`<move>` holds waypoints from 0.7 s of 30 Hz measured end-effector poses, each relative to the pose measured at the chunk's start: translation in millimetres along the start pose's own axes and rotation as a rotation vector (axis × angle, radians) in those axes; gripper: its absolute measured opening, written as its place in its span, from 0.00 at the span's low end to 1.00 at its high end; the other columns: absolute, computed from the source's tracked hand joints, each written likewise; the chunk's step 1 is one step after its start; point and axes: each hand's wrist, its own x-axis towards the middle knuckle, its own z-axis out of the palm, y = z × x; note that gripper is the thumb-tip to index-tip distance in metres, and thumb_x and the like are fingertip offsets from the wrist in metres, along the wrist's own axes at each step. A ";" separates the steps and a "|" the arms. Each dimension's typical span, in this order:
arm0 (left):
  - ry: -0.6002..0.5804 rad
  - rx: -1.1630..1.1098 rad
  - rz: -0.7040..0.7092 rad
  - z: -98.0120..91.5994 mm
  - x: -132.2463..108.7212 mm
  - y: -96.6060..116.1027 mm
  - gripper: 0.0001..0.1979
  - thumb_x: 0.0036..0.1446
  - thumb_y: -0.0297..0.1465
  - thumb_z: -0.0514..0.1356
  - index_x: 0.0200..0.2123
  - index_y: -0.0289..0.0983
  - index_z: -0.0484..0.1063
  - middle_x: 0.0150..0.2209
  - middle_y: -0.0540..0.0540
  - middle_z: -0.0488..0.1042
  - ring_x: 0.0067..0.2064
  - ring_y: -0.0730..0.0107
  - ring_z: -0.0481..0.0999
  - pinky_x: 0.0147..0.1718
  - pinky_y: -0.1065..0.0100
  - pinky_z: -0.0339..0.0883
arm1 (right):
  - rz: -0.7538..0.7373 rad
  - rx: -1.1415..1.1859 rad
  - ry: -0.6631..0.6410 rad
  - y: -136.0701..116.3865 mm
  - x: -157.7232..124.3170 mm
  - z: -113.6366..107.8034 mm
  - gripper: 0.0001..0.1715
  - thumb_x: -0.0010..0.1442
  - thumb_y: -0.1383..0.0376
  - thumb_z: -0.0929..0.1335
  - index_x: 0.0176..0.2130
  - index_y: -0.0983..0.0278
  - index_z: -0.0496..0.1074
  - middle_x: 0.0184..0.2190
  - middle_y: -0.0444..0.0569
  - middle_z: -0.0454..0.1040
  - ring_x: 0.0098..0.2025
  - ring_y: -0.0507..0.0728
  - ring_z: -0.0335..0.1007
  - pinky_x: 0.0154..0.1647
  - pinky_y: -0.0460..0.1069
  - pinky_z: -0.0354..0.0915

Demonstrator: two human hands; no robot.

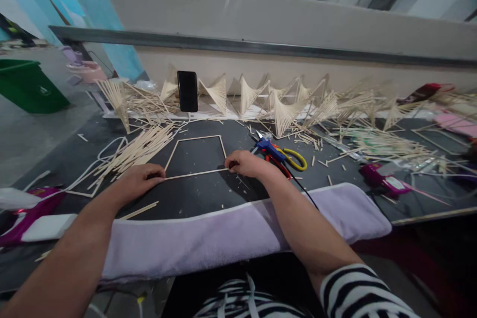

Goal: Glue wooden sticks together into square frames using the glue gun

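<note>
The wooden frame [197, 174] lies on the desk [197, 199], just left of the picture's centre, long axis running left to right; the left hand [138, 181] pinches its lower-left corner, the right hand [245, 163] its lower-right; well apart, both equally near.

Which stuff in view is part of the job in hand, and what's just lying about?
Likely part of the job:
Stick frame, left hand and right hand at its near corners
Loose sticks, heaped left of it
Blue-handled cutters, perhaps

Apparently just about:
Phone, upright
Green bin
Lilac cloth, along the table edge
</note>
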 end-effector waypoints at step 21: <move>0.094 0.017 0.024 7.4 4.1 -3.5 0.14 0.52 0.40 0.51 0.32 0.39 0.73 0.35 0.48 0.75 0.38 0.65 0.72 0.38 0.69 0.62 | 0.063 -0.109 0.018 5.3 5.2 7.8 0.13 0.49 0.76 0.66 0.33 0.64 0.76 0.32 0.46 0.75 0.34 0.51 0.67 0.36 0.42 0.59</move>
